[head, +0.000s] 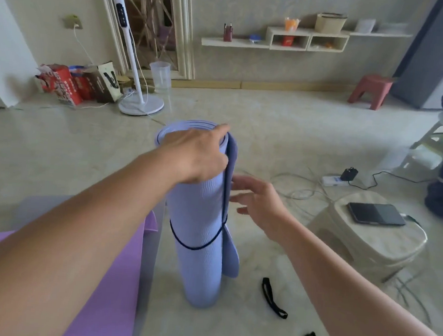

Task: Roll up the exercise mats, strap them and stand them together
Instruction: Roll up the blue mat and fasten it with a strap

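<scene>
Blue mat (197,219): rolled, upright at centre. One cord (195,248) loops round its lower half; the outer flap is loose at 3 o'clock. Our left hand (197,155) grips its top. Our right hand (255,199) hovers at 3 o'clock, fingers spread, holding nothing.
Purple mat (116,279), 8 o'clock: unrolled; we judge it pending.
Two straps (273,298), 5 o'clock: unused.
Stool (367,248) and cables (300,194) crowd 3 o'clock; open floor (284,125) at 12.

Soft, even light leaves a pale sheen on the floor (284,125) and faint shadows. The wide lens bends the edges (the door frame (184,32) leans); fine detail looks smeared.
</scene>
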A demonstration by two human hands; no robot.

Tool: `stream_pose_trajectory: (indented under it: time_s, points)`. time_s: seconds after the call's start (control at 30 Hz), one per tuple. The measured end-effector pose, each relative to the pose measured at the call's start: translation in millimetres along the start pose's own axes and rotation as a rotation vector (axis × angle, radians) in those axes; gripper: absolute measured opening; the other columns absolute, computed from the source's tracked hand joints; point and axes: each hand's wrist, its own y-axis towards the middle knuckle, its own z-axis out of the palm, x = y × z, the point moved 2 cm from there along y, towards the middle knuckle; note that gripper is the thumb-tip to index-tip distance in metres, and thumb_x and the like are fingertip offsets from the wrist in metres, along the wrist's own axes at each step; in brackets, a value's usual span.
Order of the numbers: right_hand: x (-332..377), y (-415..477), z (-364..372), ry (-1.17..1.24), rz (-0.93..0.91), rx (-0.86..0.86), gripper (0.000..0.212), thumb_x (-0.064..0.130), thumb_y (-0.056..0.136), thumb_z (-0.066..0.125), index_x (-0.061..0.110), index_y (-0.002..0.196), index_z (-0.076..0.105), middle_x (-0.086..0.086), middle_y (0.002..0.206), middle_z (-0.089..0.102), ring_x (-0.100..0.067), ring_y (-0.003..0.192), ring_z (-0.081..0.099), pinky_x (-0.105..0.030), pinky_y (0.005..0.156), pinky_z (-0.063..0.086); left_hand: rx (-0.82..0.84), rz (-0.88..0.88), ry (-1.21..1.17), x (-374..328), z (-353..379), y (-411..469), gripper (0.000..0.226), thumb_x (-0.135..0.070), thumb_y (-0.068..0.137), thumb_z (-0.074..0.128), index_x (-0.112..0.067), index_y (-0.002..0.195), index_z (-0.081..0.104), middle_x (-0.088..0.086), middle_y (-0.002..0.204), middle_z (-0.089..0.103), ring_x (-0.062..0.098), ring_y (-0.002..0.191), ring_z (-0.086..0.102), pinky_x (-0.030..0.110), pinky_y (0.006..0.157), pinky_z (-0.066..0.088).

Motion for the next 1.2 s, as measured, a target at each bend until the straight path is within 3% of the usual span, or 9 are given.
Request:
stream_pose_trajectory:
  time_s: [0.13,0.27,0.37,0.5,0.7,0.87,1.0,1.13,1.2]
  points:
    - [-77.8,-8.3,19.1,-0.142,0.215,0.111,0.030,-0.003,0.091,0.048,0.005,0.112,0.066,-0.002,0.087,0.066,-0.014,0.068,0.059,-0.016,0.057,0.043,-0.182,-0.098,0.180,6.1,15.6,10.0,0.081,-0.081,0.085,0.036,-0.024,0.142,0.039,0.013,0.128,0.062,0.035,0.114,0.058,0.039,0.078,0.034]
    - [-109.0,2.3,29.7,0.043,0.358,-0.030,0.019,0.018,0.096,0.055,0.002,0.086,0.060,-0.008,0.072,0.061,-0.021,0.058,0.054,-0.028,0.053,0.042,-0.373,-0.023,0.173,17.2,28.0,10.2,0.057,-0.059,0.088,0.052,-0.030,0.137,0.051,0.016,0.117,0.068,0.040,0.106,0.061,0.040,0.083,0.044]
    - [-99.3,11.2,49.9,0.055,0.316,0.037,0.026,0.025,0.092,0.059,0.010,0.070,0.056,-0.008,0.067,0.058,-0.021,0.059,0.051,-0.024,0.050,0.038,-0.398,-0.056,0.068,31.8,25.2,9.6,0.064,-0.058,0.071,0.046,-0.035,0.130,0.057,0.011,0.120,0.068,0.039,0.107,0.061,0.041,0.088,0.046]
    - [-87.0,18.8,51.9,0.191,0.313,0.077,0.029,0.041,0.086,0.067,0.015,0.075,0.060,0.001,0.067,0.059,-0.018,0.061,0.050,-0.024,0.052,0.034,-0.457,-0.085,-0.057,47.1,24.6,2.1,0.064,-0.056,0.065,0.048,-0.037,0.125,0.062,0.002,0.119,0.069,0.033,0.109,0.061,0.041,0.093,0.048]
    - [-90.9,39.7,61.4,0.320,0.368,0.205,0.021,0.023,0.088,0.071,0.012,0.074,0.060,0.000,0.059,0.057,-0.016,0.054,0.047,-0.023,0.049,0.036,-0.495,-0.086,-0.093,63.7,24.5,-4.8,0.089,-0.092,0.052,0.050,-0.039,0.122,0.063,-0.006,0.118,0.068,0.025,0.108,0.062,0.041,0.092,0.048]
    - [-92.3,58.1,70.1,0.107,0.286,0.124,0.015,0.019,0.084,0.063,0.011,0.073,0.057,-0.005,0.064,0.056,-0.019,0.056,0.048,-0.024,0.048,0.033,-0.566,-0.122,-0.071,75.1,26.9,-1.0,0.061,-0.062,0.065,0.057,-0.037,0.120,0.065,-0.005,0.111,0.070,0.027,0.105,0.062,0.038,0.089,0.048]
    - [-166.6,42.2,85.6,-0.208,0.496,0.106,0.021,0.020,0.083,0.058,0.005,0.068,0.056,-0.013,0.067,0.056,-0.024,0.056,0.050,-0.027,0.051,0.042,-0.581,-0.117,-0.077,83.5,26.2,-0.9,0.053,-0.053,0.073,0.058,-0.034,0.121,0.066,-0.004,0.116,0.070,0.027,0.108,0.061,0.037,0.090,0.048]
    - [-213.9,32.4,102.0,-0.097,0.493,0.073,0.026,0.035,0.070,0.051,0.010,0.061,0.052,-0.012,0.060,0.054,-0.025,0.060,0.049,-0.034,0.058,0.036,-0.590,-0.099,-0.092,85.5,30.3,-0.7,0.053,-0.053,0.073,0.058,-0.035,0.123,0.065,-0.012,0.119,0.068,0.019,0.111,0.061,0.033,0.093,0.046]
    - [-204.1,38.6,93.6,0.060,0.485,-0.014,0.027,0.033,0.085,0.055,0.010,0.073,0.057,-0.008,0.068,0.059,-0.024,0.060,0.052,-0.031,0.056,0.036,-0.578,-0.131,-0.127,89.3,29.9,-2.1,0.056,-0.055,0.071,0.057,-0.036,0.124,0.064,-0.018,0.124,0.066,0.013,0.116,0.059,0.031,0.098,0.044]
